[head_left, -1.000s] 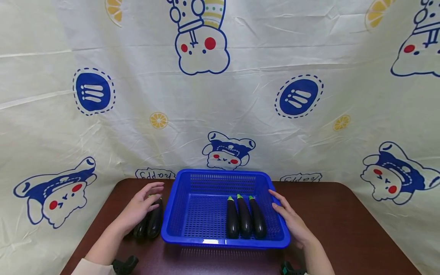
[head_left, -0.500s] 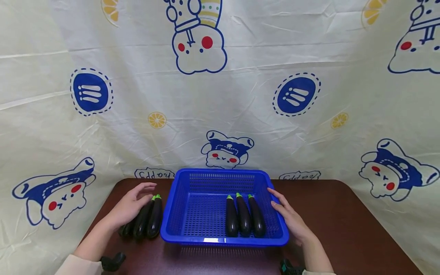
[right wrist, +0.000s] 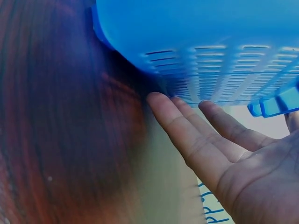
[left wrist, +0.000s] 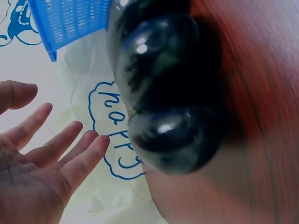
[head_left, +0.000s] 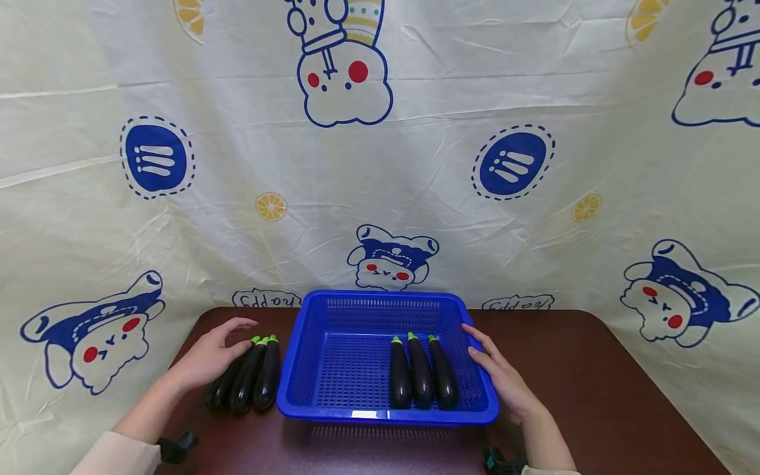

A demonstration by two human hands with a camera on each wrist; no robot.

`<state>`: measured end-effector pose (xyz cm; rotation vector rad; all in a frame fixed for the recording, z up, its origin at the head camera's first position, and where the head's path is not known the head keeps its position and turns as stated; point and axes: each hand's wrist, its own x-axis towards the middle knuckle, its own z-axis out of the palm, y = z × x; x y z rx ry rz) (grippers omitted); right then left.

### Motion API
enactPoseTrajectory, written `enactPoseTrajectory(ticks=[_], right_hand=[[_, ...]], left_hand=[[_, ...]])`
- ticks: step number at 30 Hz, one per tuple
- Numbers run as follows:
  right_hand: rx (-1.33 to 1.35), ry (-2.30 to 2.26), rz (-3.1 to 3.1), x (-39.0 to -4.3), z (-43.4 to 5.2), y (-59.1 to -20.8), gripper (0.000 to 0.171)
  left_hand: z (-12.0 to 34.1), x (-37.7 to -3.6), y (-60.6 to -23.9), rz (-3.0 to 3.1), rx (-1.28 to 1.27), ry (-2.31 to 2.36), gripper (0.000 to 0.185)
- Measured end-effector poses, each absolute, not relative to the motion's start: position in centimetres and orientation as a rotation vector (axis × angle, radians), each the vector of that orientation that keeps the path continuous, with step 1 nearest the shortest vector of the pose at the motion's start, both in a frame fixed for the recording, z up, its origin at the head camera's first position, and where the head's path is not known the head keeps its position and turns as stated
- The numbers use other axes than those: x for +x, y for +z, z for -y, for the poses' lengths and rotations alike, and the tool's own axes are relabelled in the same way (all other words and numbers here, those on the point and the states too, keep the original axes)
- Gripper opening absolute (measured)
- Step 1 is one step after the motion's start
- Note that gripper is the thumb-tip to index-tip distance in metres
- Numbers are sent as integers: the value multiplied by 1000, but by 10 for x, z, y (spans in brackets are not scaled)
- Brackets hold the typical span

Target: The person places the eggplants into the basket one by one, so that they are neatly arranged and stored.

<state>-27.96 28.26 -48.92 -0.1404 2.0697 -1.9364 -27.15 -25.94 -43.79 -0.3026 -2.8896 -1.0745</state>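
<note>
**Left hand drawing back from the eggplants**

Sliding outward since the earlier frames, the left hand (head_left: 209, 354) is now uncovering three eggplants (head_left: 245, 381) lying just to its right on the table (head_left: 594, 389).

Between the hands, the basket (head_left: 356, 414) is sitting on the table, touching the right hand (head_left: 501, 377) along its outer wall. Inside it, just left of that hand, three more eggplants (head_left: 421, 376) are lying side by side. Both hands are staying wide, fingers straight and relaxed, holding nothing; the left fingers (left wrist: 70, 140) are spreading apart from the dark eggplants.
</note>
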Motion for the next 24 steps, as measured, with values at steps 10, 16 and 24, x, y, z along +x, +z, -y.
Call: enactPoseTrajectory(ticks=[10,16,24], right_hand=[[-147,-1943,-2066,-278,-283,-489,56],[-138,-1951,-2069,-279,-283,-490,56],[-161,-1935,-2077,-279,-283,-488,58]], left_hand=[[273,-273,-444,2988,-358,-903,39],[281,-275,-449,3055,-387,-858,39],[285,-275,-451,3126,-340,-843,38]])
